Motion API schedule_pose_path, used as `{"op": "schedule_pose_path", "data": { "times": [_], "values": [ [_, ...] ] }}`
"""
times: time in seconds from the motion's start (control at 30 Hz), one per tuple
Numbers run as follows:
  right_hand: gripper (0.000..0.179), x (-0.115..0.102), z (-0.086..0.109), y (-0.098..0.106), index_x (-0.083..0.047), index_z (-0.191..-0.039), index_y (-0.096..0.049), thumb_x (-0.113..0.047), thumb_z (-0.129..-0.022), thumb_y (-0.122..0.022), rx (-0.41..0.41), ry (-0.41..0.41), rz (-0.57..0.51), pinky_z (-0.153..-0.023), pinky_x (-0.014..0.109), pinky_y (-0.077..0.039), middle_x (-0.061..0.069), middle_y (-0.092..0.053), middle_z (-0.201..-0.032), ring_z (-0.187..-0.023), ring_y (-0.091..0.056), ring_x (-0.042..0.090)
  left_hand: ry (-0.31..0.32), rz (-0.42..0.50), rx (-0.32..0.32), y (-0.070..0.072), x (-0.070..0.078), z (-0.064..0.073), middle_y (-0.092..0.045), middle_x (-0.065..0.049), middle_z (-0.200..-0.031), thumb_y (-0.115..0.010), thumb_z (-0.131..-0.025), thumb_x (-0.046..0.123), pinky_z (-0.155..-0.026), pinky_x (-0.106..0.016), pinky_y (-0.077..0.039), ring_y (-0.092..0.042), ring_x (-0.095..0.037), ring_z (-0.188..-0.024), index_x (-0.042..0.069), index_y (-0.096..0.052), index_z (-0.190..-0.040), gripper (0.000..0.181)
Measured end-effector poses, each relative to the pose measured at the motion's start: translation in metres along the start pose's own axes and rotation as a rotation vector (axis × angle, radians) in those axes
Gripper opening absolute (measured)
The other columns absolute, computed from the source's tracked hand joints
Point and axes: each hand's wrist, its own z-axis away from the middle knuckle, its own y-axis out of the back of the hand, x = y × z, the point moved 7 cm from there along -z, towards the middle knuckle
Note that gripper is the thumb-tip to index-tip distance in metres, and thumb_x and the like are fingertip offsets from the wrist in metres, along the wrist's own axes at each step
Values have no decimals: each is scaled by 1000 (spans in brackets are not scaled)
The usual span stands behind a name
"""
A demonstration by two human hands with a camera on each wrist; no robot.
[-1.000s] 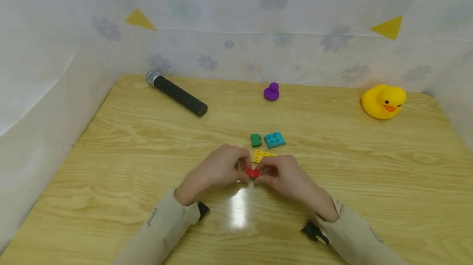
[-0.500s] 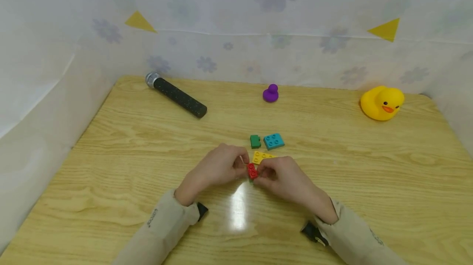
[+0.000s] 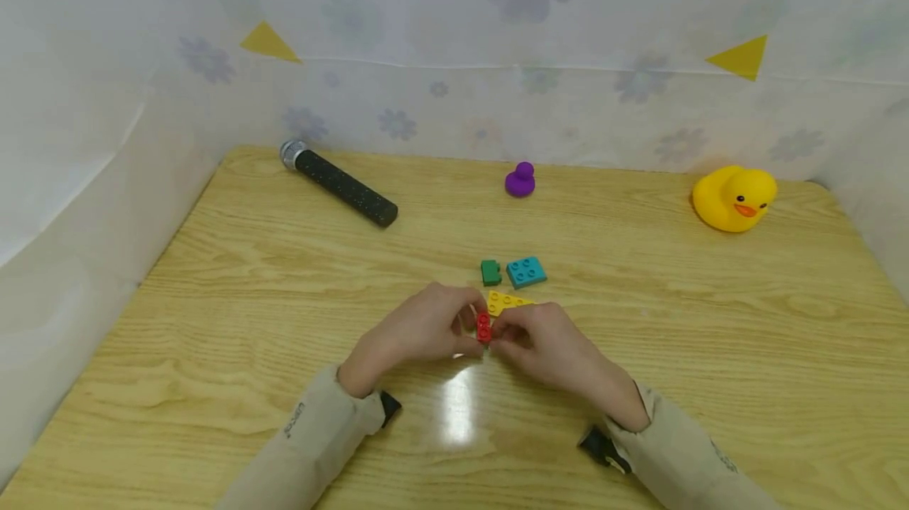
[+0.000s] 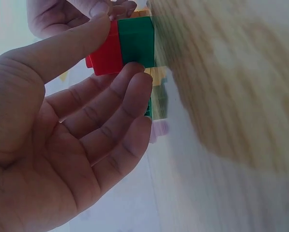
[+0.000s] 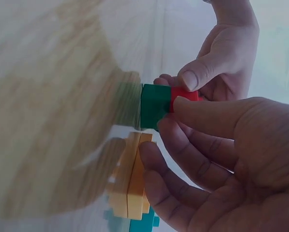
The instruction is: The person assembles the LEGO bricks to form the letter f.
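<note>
A small red two-stud building brick (image 3: 484,328) sits on top of a green brick (image 4: 137,43), seen from the side in both wrist views. My left hand (image 3: 426,324) pinches the red brick from the left, thumb on its near side and fingertips along the far side. From the right, my right hand (image 3: 550,344) pinches the same brick, its thumb pressed to the red face (image 5: 184,94). Just beyond the fingers lies a yellow studded brick (image 3: 503,302), partly hidden by the right hand. Behind it are a second green brick (image 3: 491,272) and a blue four-stud brick (image 3: 526,271).
A black microphone (image 3: 344,186) lies at the back left of the wooden table (image 3: 213,313). Toward the back edge stand a small purple duck (image 3: 521,180) and, far right, a big yellow duck (image 3: 731,200). A flowered white curtain (image 3: 454,28) hangs behind.
The red brick has turned from lying crosswise to pointing away from me, its studs now in a front-to-back line. Both hands stay around it, with small finger shifts.
</note>
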Motion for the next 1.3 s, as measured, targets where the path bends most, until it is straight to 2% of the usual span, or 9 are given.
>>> {"op": "schedule_pose_path", "data": {
  "times": [0.13,0.3,0.6,0.83,1.0,1.3],
  "values": [
    [4,4,0,6,-7,-88,-71,-6,-84,-72,22,-18,-11,-66,23,-51,-5,-67,-79,-71,-60,5,18,-18,-2,0,-2,0,-67,0,-91,-77,-82,20,-66,-24,-48,-60,-10,-75,10,-63,-106,29],
    [9,12,0,23,-5,-92,-71,-3,-83,-73,88,-34,-13,-65,26,-51,-2,-67,-82,-73,-60,9,22,-38,3,2,-3,-1,-64,1,-94,-76,-83,19,-60,-24,-46,-54,-7,-66,10,-63,-108,30],
    [14,25,0,37,-3,-94,-71,0,-80,-75,151,-39,26,-66,32,-53,5,-70,-89,-75,-62,17,10,-19,7,4,-2,0,-65,-2,-98,-76,-83,17,-59,-24,-44,-52,-8,-65,9,-63,-107,28],
    [18,29,-1,35,-4,-93,-71,-1,-77,-78,127,-51,56,-68,35,-52,5,-68,-90,-75,-60,19,4,-20,10,4,-2,1,-66,-3,-98,-76,-83,17,-58,-24,-43,-52,-8,-63,9,-63,-106,28],
    [23,30,-1,31,-4,-97,-70,-5,-76,-80,62,-77,51,-68,32,-49,5,-66,-93,-76,-57,17,10,-15,10,4,-2,1,-65,-2,-97,-75,-83,17,-57,-24,-43,-51,-8,-63,9,-63,-106,27],
    [19,30,-2,29,-6,-92,-67,-3,-77,-78,9,-94,89,-67,29,-47,5,-64,-93,-75,-55,16,32,-36,8,4,-4,1,-64,0,-95,-75,-84,19,-58,-24,-43,-52,-8,-65,11,-63,-106,27]
  ]
}}
